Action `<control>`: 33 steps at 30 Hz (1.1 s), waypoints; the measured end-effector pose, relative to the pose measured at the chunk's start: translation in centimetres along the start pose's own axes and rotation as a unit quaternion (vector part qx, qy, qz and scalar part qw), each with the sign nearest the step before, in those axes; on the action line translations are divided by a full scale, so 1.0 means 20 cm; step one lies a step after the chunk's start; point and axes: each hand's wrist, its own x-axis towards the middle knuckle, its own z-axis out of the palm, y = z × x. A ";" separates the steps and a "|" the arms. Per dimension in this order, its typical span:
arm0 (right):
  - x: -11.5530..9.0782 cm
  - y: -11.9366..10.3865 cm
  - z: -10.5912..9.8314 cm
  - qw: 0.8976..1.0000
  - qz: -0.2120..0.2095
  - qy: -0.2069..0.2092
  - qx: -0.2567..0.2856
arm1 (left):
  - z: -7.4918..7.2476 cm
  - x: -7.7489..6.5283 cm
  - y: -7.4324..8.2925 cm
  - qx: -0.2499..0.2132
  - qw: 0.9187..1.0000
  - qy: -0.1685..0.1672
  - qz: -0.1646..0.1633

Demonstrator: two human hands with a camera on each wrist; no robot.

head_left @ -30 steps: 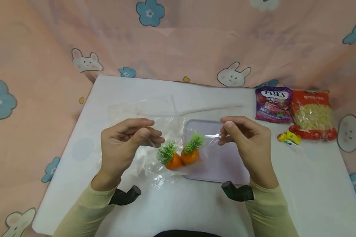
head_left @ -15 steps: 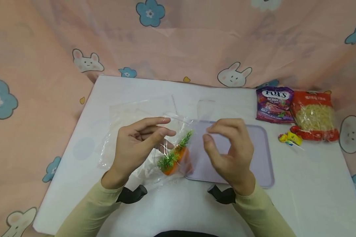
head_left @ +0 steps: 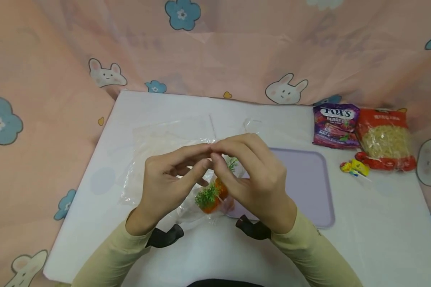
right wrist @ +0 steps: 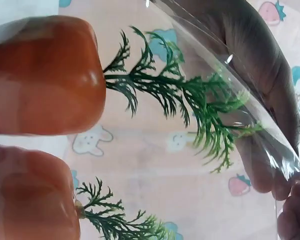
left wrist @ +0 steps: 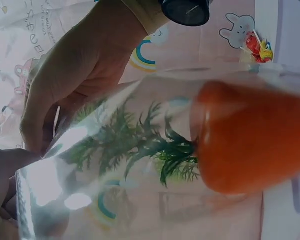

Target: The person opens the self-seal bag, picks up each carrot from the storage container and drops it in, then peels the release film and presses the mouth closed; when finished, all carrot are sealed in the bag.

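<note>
In the head view two orange toy carrots point(head_left: 209, 206) with green plastic leaves hang inside a clear plastic bag point(head_left: 186, 214), partly behind the hands. My left hand point(head_left: 169, 185) and my right hand point(head_left: 260, 181) meet at the bag's top, fingertips nearly together, each pinching its edge between thumb and fingers. From the left wrist, one carrot point(left wrist: 250, 140) shows large through the film, leaves toward the right hand point(left wrist: 80, 65). From the right wrist, both appear, the upper carrot point(right wrist: 50, 75) and the lower carrot point(right wrist: 30, 195); the left hand point(right wrist: 255, 65) is beyond the film.
A lilac tray point(head_left: 309, 191) lies right of the bag, partly under it. Another clear plastic sheet or bag point(head_left: 158, 139) lies flat behind on the white table point(head_left: 388, 223). At the right back are a purple candy bag point(head_left: 335, 125), a red noodle-like packet point(head_left: 386, 139) and a yellow-wrapped lollipop point(head_left: 355, 167).
My right hand has moved left from over the tray until its fingertips reach the left hand's. My left hand has shifted right. The carrots have turned from side by side to a diagonal overlap.
</note>
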 end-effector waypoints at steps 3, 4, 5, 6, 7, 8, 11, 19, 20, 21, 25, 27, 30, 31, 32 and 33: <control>-0.01 0.01 -0.01 0.999 0.029 -0.012 -0.008 | 0.00 -0.01 -0.04 0.006 1.000 0.001 0.000; -0.01 0.01 -0.01 0.999 0.036 -0.015 -0.008 | 0.00 -0.01 -0.04 0.008 1.000 0.002 -0.001; -0.01 0.01 -0.01 0.999 0.042 -0.017 -0.008 | 0.00 -0.01 -0.05 0.011 1.000 0.002 -0.002; -0.01 0.01 -0.01 0.999 0.045 -0.019 -0.009 | 0.00 -0.01 -0.05 0.012 1.000 0.003 -0.002; -0.01 0.01 -0.01 0.999 0.048 -0.019 -0.009 | 0.00 -0.01 -0.05 0.014 1.000 0.005 -0.001; -0.01 0.01 -0.02 0.999 0.050 -0.019 -0.008 | 0.00 -0.01 -0.05 0.016 1.000 0.006 0.000; 0.00 0.01 -0.02 0.998 0.051 -0.025 -0.012 | 0.01 0.00 -0.05 0.029 1.000 0.011 0.003; 0.00 0.02 -0.05 0.996 0.025 -0.076 -0.034 | 0.01 0.00 -0.02 0.133 0.991 0.007 0.026; 0.01 0.02 -0.06 0.996 0.020 -0.081 -0.032 | 0.00 0.00 -0.01 0.148 0.988 0.005 0.030; 0.01 0.02 -0.06 0.995 0.016 -0.088 -0.032 | 0.00 0.00 -0.01 0.163 0.986 0.001 0.036; 0.02 0.02 -0.07 0.994 0.006 -0.103 -0.026 | 0.01 0.00 0.01 0.216 0.974 -0.017 0.067; 0.03 0.02 -0.08 0.994 0.002 -0.104 -0.017 | 0.01 0.01 0.02 0.234 0.968 -0.024 0.084; 0.03 0.03 -0.09 0.995 0.001 -0.103 0.004 | 0.02 0.01 0.02 0.248 0.963 -0.030 0.101; 0.04 0.03 -0.09 0.995 0.002 -0.103 0.012 | 0.03 0.01 0.02 0.250 0.962 -0.031 0.103; 0.04 0.04 -0.09 0.994 0.005 -0.103 0.020 | 0.03 0.01 0.02 0.253 0.961 -0.033 0.103; 0.04 0.04 -0.10 0.994 0.010 -0.106 0.030 | 0.03 0.01 0.02 0.252 0.962 -0.035 0.102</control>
